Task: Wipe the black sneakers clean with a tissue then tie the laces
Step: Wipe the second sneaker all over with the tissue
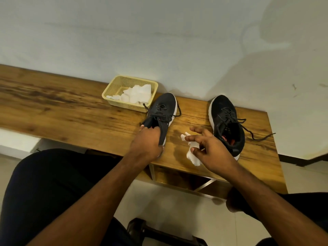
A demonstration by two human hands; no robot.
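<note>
**Left hand on left sneaker, right hand over tissue**

Two black sneakers on wooden bench (71, 110), toes toward wall (159, 32), laces untied on both. Left sneaker (162, 110) just beside basket, tilted onto its side edge, heel toward viewer. Left hand (146, 142) gripping heel end, fingers curled round collar, thumb at white sole. Loose lace ends (179, 110) trailing either side of toe, one reaching basket wall.

Right sneaker (225, 121) upright, well apart from left one, near bench's right end; red lining visible inside opening. Its lace (257, 136) trailing right across bench top.

Tissue (192, 155) crumpled, white, lying on bench between sneakers, near front edge. Right hand (211, 148) above it, fingers spread and mostly straight, thumb touching tissue; no clamp visible, hand apart. Cannot tell if other fingers contact tissue.

Basket (113, 89) yellow, plastic mesh, against wall, holding more white tissues (136, 94).

Dark trousers (44, 183) lower left. Dumbbell (142, 229) on pale floor (168, 201) below bench. Metal frame (204, 186) under bench top.
</note>
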